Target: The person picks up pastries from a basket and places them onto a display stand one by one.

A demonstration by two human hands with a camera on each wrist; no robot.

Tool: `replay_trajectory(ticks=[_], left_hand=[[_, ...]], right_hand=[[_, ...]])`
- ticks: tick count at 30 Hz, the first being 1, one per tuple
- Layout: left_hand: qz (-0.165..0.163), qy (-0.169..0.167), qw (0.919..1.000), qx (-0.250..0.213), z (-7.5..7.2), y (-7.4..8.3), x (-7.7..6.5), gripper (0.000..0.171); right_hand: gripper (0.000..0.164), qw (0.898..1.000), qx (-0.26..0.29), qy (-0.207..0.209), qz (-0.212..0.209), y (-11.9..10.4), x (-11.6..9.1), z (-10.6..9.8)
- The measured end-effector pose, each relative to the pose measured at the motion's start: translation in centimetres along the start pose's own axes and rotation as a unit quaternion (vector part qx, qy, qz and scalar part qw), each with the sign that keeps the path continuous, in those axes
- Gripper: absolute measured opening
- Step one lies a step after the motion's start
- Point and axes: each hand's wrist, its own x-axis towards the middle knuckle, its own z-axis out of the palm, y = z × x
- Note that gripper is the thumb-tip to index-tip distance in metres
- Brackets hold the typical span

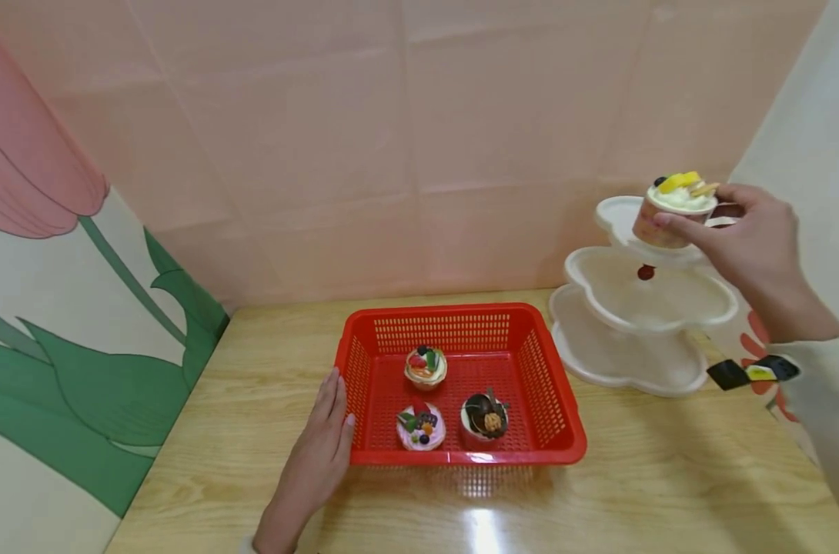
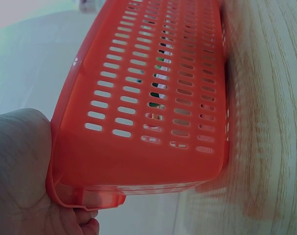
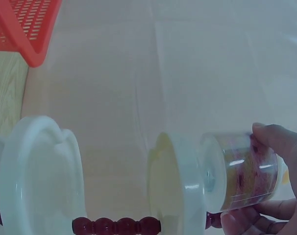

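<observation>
My right hand (image 1: 759,235) grips a dessert cup (image 1: 658,225) topped with white cream, yellow fruit and a dark berry. Layers show through the cup's clear wall in the right wrist view, its base right at the top tier of a white three-tier stand (image 1: 658,296). My left hand (image 1: 320,438) rests with straight fingers along the left rim of a red plastic basket (image 1: 565,450). Inside the basket are a fruit-topped cupcake (image 1: 425,369), a pink-cream cupcake (image 1: 421,428) and a chocolate-topped cupcake (image 1: 484,419).
The stand's tiers have scalloped edges and a dark red beaded post (image 3: 116,226) between them. Basket and stand are side by side on a light wooden table (image 1: 267,369). A pink wall covering (image 1: 309,154) rises behind the table's back edge.
</observation>
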Motion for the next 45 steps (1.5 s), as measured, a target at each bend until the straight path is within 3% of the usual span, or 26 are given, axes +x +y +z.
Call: replay_trajectory(ticks=[6,9,16,21,32,40,45], left_hand=[[-0.002,0.001,1.0,0.001,0.1,0.1,-0.1,0.061],[0.0,0.002,1.0,0.001,0.1,0.1,-0.1,0.061],[0.005,0.004,1.0,-0.003,0.0,0.2,-0.2,0.061],[0.007,0.003,1.0,-0.005,0.1,0.2,-0.2,0.061],[0.02,0.015,0.9997,-0.005,0.3,0.2,-0.2,0.061],[0.019,0.012,0.9997,-0.006,0.2,0.2,-0.3,0.06],[0.019,0.01,0.9998,-0.007,0.1,0.2,-0.4,0.061]], right_hand=[[0.065,1.0,-0.015,-0.007,0.023,0.4,0.3,0.1],[0.056,0.999,-0.013,-0.005,0.032,0.7,0.3,0.3],[0.061,0.999,-0.04,0.015,0.005,1.2,0.7,0.9],[0.045,0.999,-0.035,0.026,-0.008,1.3,0.6,1.1],[0.041,0.998,-0.045,0.026,-0.016,1.8,0.6,1.5],[0.069,0.996,-0.087,0.008,-0.006,2.2,0.7,1.6],[0.067,0.996,-0.092,0.008,-0.019,2.2,0.5,1.7]])
